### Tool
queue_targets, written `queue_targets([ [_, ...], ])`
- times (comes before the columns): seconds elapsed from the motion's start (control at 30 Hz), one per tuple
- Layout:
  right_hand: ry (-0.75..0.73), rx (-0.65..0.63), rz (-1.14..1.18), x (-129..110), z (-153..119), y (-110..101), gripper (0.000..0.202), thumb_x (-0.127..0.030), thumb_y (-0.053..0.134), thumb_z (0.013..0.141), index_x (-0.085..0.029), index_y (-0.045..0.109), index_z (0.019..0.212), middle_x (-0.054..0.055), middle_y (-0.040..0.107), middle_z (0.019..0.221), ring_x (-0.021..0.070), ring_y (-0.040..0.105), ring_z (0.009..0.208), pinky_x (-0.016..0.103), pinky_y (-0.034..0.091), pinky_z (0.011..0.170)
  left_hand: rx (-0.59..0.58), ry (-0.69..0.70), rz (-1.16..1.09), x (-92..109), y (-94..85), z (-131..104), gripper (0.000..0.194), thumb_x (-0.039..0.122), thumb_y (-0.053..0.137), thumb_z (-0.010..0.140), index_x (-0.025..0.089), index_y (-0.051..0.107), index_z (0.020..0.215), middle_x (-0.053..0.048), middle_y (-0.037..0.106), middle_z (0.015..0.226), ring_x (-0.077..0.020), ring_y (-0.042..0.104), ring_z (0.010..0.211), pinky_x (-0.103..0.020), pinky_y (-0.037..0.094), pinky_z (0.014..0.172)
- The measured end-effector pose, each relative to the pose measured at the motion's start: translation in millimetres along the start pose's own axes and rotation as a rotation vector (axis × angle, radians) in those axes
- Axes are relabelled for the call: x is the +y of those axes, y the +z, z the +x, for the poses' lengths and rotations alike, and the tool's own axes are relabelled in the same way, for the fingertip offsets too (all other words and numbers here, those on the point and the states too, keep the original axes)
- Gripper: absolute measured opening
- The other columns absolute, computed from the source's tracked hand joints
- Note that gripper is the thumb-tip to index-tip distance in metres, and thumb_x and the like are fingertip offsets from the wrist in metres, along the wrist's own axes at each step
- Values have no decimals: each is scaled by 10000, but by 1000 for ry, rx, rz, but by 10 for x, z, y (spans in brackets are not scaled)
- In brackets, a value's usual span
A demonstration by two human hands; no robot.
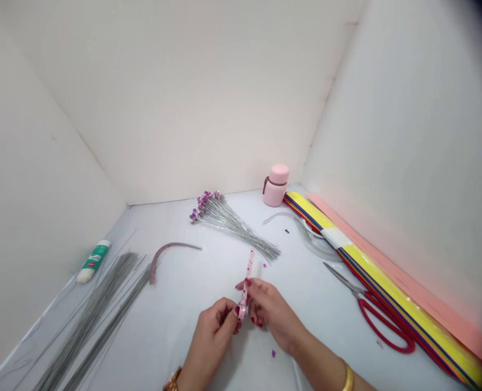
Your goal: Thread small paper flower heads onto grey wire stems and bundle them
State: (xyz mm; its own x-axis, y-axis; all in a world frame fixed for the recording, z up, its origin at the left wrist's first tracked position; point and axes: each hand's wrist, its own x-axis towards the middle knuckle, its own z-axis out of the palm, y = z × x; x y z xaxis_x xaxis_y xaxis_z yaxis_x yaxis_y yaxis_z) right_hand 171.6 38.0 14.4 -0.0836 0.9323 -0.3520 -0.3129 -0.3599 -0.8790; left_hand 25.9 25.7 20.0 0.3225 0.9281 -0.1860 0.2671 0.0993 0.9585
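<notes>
A narrow pink-and-white strip with red marks (249, 265) is held between both hands near the front middle of the table. My left hand (216, 326) pinches its lower end, which looks folded or curled. Higher up the strip, my right hand (265, 304) grips it between thumb and finger, and the top end sticks up free. Small purple pieces (273, 353) lie by the right hand. Beyond the hands rests a bundle of silver stems (241, 227) with purple tips at its left end.
Grey wires (98, 309) and a glue stick (94, 262) lie left, near a curved pinkish strip (154, 263). A pink bottle (276, 187) stands at the back. Red-handled scissors (363, 296), clear curled strips (312, 241) and coloured paper strips (371, 266) are right.
</notes>
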Motion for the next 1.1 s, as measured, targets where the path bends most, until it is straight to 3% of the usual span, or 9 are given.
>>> queue_targets([
  [0.27,20,-81,-119,92,-11,59,363,-482,572,729,-131,562,639,-52,466,419,46,348,351,184,192,363,58,55,63,11,-24,9,197,289,456,803,178,591,712,-23,619,671,-157,538,638,-211,386,599],
  [0.37,-26,-33,-136,76,14,32,367,-496,566,729,-132,580,680,-57,453,422,53,348,372,191,203,377,84,62,143,5,-23,-8,202,278,464,795,179,594,678,-16,605,631,-150,520,599,-207,369,566],
  [0.5,-87,44,-143,44,25,20,392,-535,488,769,-154,574,807,-61,465,474,63,386,417,191,263,419,24,29,145,-7,2,-21,263,309,422,817,177,572,646,-3,560,572,-139,485,544,-208,345,519],
  [0.73,-47,-64,-216,114,9,66,386,-523,558,723,-171,465,597,-55,464,433,60,360,366,192,241,376,51,77,123,-5,15,-26,219,273,426,823,183,583,699,-23,614,653,-154,540,614,-217,394,584],
  [0.87,-67,-72,-253,134,26,55,386,-522,553,728,-174,470,585,-52,462,442,64,366,377,196,265,391,109,202,325,-28,-21,-25,179,217,427,828,198,595,768,-38,646,737,-163,582,693,-230,407,656],
  [1.0,-99,-64,-302,172,27,29,369,-510,554,734,-176,493,591,-55,445,434,81,379,402,213,275,422,163,435,736,-74,-37,-18,171,164,403,832,183,565,782,-54,622,703,-176,571,673,-258,399,619],
  [1.1,-110,-53,-342,222,29,14,345,-486,549,751,-183,487,598,-50,462,451,93,387,432,226,283,454,171,461,844,-113,-38,-13,192,160,388,835,179,549,732,-57,603,681,-184,546,658,-279,383,598],
])
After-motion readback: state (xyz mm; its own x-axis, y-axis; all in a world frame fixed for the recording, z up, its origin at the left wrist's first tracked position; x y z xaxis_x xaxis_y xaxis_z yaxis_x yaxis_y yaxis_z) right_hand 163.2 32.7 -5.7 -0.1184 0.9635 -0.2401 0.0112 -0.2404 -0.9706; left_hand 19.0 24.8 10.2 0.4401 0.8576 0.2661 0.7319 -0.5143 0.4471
